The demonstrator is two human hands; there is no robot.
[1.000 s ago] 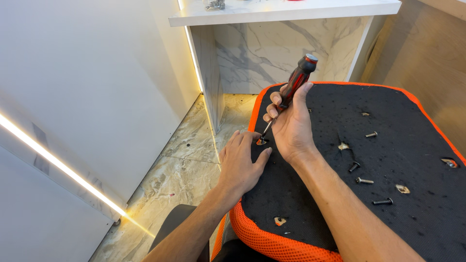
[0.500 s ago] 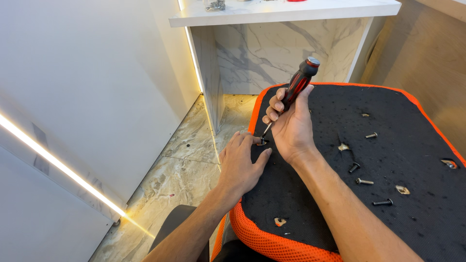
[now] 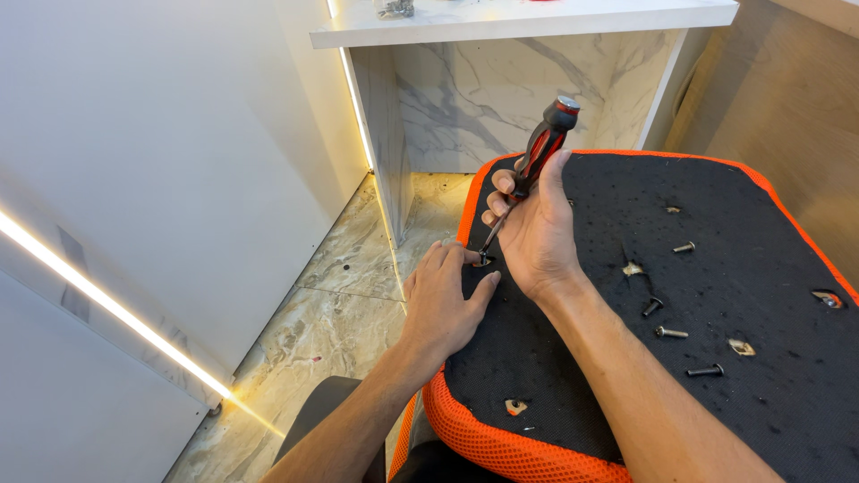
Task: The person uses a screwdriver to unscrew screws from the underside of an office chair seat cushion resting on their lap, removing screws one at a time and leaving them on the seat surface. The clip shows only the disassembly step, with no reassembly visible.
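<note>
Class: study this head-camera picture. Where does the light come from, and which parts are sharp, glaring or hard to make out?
Head view: a glowing light strip on the white wall burns out to glare; the right hand, screwdriver and loose bolts are sharp; the black seat base swallows detail; the tip by the left hand stays small.

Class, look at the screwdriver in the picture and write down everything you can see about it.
The screwdriver has a thick black and red handle with a grey cap on its end and a thin dark metal shaft. It leans, handle up and to the right. The right hand grips the handle and upper shaft. Its tip meets a small metal fitting at the left edge of the black seat base, beside the fingertips of the left hand.
</note>
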